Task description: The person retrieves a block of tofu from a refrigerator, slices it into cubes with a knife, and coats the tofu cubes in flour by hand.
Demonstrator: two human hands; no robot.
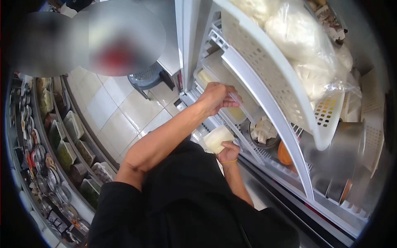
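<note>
Fridge (187, 45) open, our left hand (216, 99) gripped a clear tub (247, 109) edge, probably steadying it, while our right hand (228, 152) clasped a pale block (216, 139).

No legible text, label, brand, number or sign anywhere in view.

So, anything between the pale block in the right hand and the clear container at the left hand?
Partly: the left hand is at the clear container, covering some of it. Nothing else visible blocks the pale block in the right hand. Can't tell whether a lid is on.
</note>
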